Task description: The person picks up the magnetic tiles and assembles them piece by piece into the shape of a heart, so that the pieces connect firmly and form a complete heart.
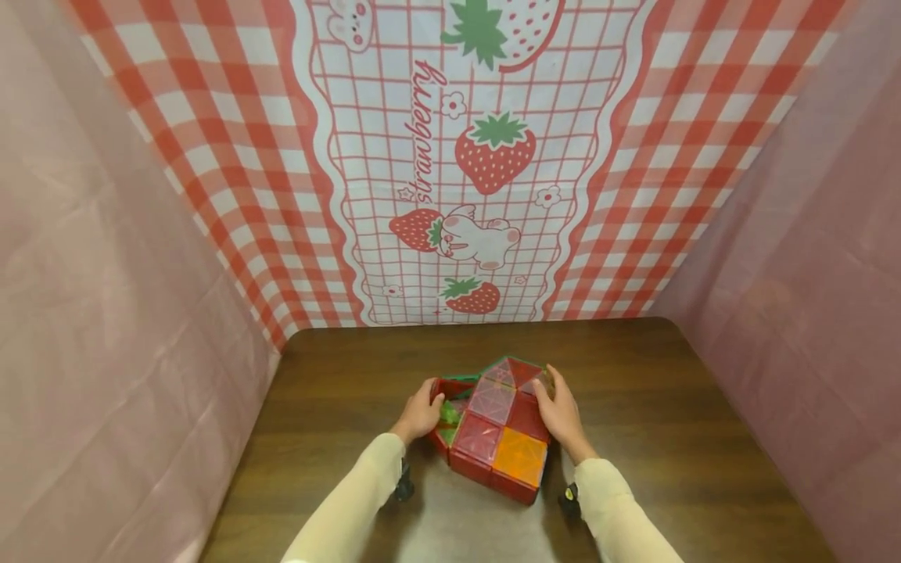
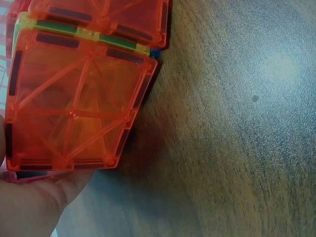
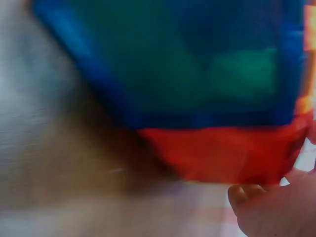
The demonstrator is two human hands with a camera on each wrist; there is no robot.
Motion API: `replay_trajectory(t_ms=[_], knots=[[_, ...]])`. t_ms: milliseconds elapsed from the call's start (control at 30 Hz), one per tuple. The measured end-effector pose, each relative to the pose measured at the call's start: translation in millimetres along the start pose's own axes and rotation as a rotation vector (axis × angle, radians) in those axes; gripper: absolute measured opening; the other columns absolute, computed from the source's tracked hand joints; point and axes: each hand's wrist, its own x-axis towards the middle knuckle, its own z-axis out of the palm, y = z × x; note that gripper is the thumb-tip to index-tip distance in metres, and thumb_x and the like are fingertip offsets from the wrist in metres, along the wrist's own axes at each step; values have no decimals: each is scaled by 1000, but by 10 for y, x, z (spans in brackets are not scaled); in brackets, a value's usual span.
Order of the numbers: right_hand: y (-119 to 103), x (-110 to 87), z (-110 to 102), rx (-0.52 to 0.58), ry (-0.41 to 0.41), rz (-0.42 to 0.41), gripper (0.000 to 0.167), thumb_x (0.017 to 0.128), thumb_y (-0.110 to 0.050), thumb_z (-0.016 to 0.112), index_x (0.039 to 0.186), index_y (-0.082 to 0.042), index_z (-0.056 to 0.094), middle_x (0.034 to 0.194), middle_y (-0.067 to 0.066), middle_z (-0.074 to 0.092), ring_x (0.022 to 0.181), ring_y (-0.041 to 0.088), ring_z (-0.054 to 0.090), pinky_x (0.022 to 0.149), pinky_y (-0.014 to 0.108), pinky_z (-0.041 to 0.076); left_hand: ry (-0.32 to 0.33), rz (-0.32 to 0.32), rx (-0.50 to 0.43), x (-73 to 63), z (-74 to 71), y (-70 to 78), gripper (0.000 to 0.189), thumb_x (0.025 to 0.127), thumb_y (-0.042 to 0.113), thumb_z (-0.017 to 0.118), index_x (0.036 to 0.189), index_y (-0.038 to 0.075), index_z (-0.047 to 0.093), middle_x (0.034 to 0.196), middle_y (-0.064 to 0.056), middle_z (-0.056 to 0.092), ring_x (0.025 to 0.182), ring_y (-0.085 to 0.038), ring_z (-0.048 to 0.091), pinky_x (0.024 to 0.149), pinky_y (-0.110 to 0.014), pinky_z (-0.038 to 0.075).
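Note:
A box-like structure of translucent magnetic tiles sits between both hands, tilted near the table's front. Its top has pink and red squares, an orange tile at the near corner and triangles at the far end. My left hand grips the left end, thumb on the rim beside an opening with green pieces in it. My right hand holds the far right side, thumb on top. In the left wrist view, a red square tile stands above the fingers. A blurred blue tile fills the right wrist view.
The dark wood table extends on both sides of the structure. A red checked strawberry cloth hangs behind it. Pink curtains close off the left and right.

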Motion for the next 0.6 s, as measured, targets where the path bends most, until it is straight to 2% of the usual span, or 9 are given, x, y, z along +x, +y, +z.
replay_trajectory(t_ms=[100, 233, 367, 433, 500, 600], knots=[[-106, 50, 27, -104, -32, -51, 72, 104, -46, 51, 160, -9, 25, 159, 29, 30, 143, 50, 36, 116, 65, 29, 3, 6, -9, 6, 3, -12, 43, 105, 14, 52, 144, -2, 45, 137, -28, 59, 129, -45, 55, 108, -58, 44], [-163, 64, 45, -249, -74, -61, 74, 102, -49, 53, 160, -11, 26, 158, 33, 26, 139, 58, 35, 111, 70, 32, 11, 9, -14, 27, 9, 2, 46, 104, 15, 53, 146, -1, 43, 138, -28, 58, 129, -45, 55, 108, -57, 44], [-209, 72, 36, -342, -63, -89, 71, 101, -47, 55, 158, -10, 32, 158, 33, 24, 138, 60, 32, 110, 73, 29, 22, 24, -14, 28, -8, 31, 45, 104, 13, 53, 146, -1, 44, 139, -28, 58, 130, -45, 55, 109, -56, 43], [-291, 104, 30, -387, -48, -154, 65, 100, -43, 57, 153, -9, 40, 157, 33, 27, 139, 58, 32, 110, 71, 28, 36, 42, -2, 23, -28, 41, 44, 104, 11, 53, 144, -3, 46, 136, -29, 60, 128, -44, 57, 108, -55, 45], [-429, 154, 36, -433, -40, -256, 57, 99, -38, 62, 145, -7, 51, 152, 31, 38, 136, 54, 37, 109, 69, 31, 50, 68, 10, 20, -55, 50, 41, 103, 10, 54, 142, -4, 48, 131, -29, 62, 124, -44, 59, 106, -56, 47], [-683, 231, 97, -499, -64, -435, 40, 95, -31, 69, 127, -7, 66, 132, 23, 58, 121, 45, 52, 103, 63, 40, 67, 101, 28, 15, -93, 57, 38, 102, 8, 54, 137, -6, 52, 126, -29, 65, 120, -44, 62, 102, -56, 49]])
